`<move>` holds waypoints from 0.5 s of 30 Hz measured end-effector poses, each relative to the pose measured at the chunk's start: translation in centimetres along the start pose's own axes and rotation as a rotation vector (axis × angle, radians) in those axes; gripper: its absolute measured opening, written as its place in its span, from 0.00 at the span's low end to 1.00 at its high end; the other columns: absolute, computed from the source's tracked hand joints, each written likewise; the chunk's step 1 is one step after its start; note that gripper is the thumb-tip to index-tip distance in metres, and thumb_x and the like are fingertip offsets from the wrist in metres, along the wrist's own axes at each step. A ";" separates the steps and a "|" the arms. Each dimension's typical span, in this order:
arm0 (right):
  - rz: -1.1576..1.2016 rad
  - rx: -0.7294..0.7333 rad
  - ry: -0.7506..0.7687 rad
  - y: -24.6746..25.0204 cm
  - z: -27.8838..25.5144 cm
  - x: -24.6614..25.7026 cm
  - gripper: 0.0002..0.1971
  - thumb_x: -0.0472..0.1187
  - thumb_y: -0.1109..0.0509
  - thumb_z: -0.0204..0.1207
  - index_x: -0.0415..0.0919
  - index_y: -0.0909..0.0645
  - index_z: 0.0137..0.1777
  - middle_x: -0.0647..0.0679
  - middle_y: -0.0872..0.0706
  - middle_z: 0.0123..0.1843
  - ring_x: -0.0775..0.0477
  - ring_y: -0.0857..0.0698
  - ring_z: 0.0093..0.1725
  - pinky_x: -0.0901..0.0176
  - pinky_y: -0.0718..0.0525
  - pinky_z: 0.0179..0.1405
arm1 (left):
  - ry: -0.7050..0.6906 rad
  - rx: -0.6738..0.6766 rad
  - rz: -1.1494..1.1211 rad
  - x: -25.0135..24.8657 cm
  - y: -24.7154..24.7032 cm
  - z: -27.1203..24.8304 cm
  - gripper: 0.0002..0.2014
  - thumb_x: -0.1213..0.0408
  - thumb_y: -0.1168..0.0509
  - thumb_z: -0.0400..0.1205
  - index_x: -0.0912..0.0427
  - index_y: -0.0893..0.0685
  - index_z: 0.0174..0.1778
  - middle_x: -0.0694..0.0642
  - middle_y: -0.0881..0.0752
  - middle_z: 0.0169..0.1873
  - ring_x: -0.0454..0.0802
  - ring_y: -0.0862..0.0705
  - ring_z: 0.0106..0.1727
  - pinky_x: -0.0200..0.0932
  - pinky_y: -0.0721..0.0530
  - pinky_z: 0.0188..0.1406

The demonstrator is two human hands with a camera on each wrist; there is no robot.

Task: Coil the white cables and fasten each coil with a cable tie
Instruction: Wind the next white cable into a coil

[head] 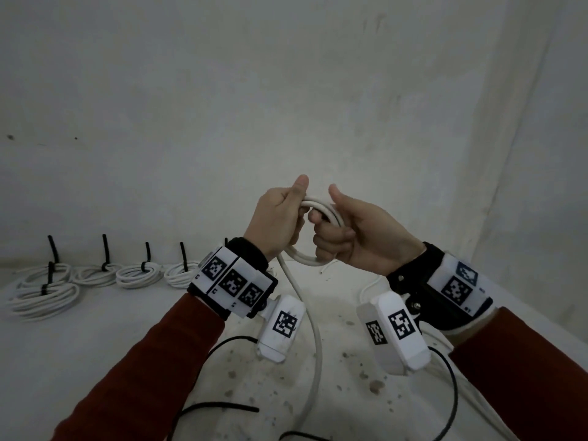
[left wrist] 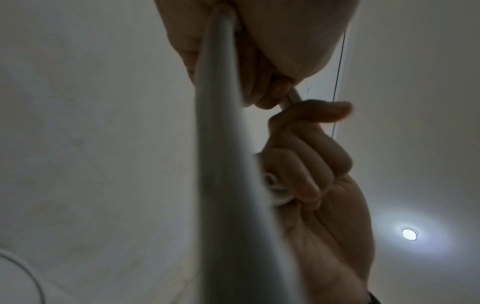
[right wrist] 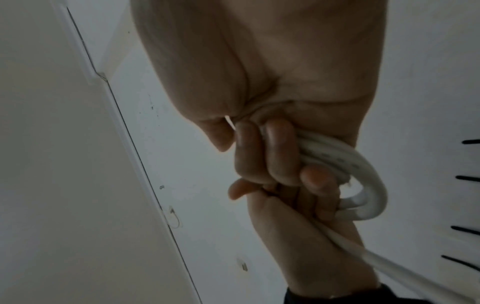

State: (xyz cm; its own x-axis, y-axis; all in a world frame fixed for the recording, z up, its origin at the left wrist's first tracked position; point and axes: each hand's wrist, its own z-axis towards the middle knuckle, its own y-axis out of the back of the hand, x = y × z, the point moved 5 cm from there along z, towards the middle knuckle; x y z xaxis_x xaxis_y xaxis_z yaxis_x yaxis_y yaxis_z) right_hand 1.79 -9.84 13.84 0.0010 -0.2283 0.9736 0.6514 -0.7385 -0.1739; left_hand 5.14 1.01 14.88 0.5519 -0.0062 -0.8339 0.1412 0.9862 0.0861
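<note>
- Your left hand point(head: 275, 218) and right hand point(head: 356, 232) both curl round the white cable coil point(head: 313, 229), held above the worktop point(head: 95, 338).
- Its loose tail hangs below the coil.
- 5 tied coils point(head: 136, 275) lie left of the coil.

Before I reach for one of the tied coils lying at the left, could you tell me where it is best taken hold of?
Take the nearest tied coil at its black tie, coming from above. It lies flat on the floor, and the tie bunches all the loops together there, so I judge that pinching across that bundle should lift the whole coil without loops slipping. The tie's upright tail marks the spot.
</note>
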 end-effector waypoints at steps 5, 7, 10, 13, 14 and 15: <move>0.042 -0.051 0.032 0.3 0.1 0.5 0.22 0.51 0.48 0.82 0.42 0.24 0.31 0.55 0.38 0.19 0.54 0.38 0.20 0.60 0.33 0.29 | -0.081 0.022 0.076 -0.4 0.2 -0.2 0.23 0.54 0.48 0.88 0.60 0.30 0.28 0.49 0.30 0.18 0.46 0.31 0.19 0.37 0.30 0.18; 0.130 -0.108 0.089 1.0 0.1 1.3 0.22 0.49 0.49 0.84 0.43 0.25 0.31 0.55 0.37 0.18 0.54 0.38 0.19 0.61 0.31 0.27 | -0.155 0.022 0.187 -0.5 0.3 -0.5 0.18 0.57 0.48 0.88 0.63 0.26 0.37 0.53 0.25 0.26 0.50 0.24 0.27 0.41 0.20 0.25; 0.221 -0.163 0.195 1.9 0.1 2.7 0.22 0.48 0.51 0.85 0.42 0.26 0.32 0.54 0.37 0.18 0.54 0.38 0.19 0.62 0.27 0.26 | -0.115 0.028 0.188 0.1 0.1 -1.0 0.11 0.60 0.46 0.88 0.64 0.26 0.49 0.57 0.24 0.35 0.51 0.20 0.26 0.46 0.15 0.22; 0.272 -0.218 0.275 2.4 0.3 3.5 0.22 0.47 0.52 0.86 0.41 0.27 0.33 0.54 0.37 0.18 0.53 0.37 0.20 0.61 0.28 0.27 | 0.016 0.031 0.051 0.8 -0.5 -1.4 0.08 0.62 0.45 0.88 0.64 0.27 0.53 0.57 0.22 0.35 0.53 0.21 0.22 0.45 0.18 0.19; 0.299 -0.239 0.307 2.7 0.3 3.7 0.22 0.47 0.52 0.86 0.41 0.27 0.34 0.53 0.37 0.18 0.53 0.37 0.20 0.61 0.29 0.28 | 0.057 0.042 0.012 1.0 -0.8 -1.5 0.07 0.63 0.45 0.88 0.64 0.28 0.52 0.57 0.21 0.33 0.52 0.21 0.21 0.44 0.18 0.20; 0.329 -0.256 0.343 3.1 0.3 4.0 0.21 0.46 0.52 0.86 0.41 0.27 0.34 0.53 0.37 0.19 0.53 0.36 0.20 0.61 0.30 0.30 | 0.090 0.060 -0.013 1.1 -1.0 -1.7 0.06 0.63 0.44 0.87 0.63 0.28 0.50 0.56 0.21 0.31 0.51 0.22 0.21 0.43 0.19 0.20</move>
State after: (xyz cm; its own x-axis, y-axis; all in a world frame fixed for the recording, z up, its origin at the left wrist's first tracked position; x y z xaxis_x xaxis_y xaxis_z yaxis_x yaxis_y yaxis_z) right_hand 4.01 -12.81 17.25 -0.1023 -0.6362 0.7647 0.4526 -0.7143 -0.5338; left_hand 4.27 0.26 12.94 0.4744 -0.0010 -0.8803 0.1982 0.9744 0.1057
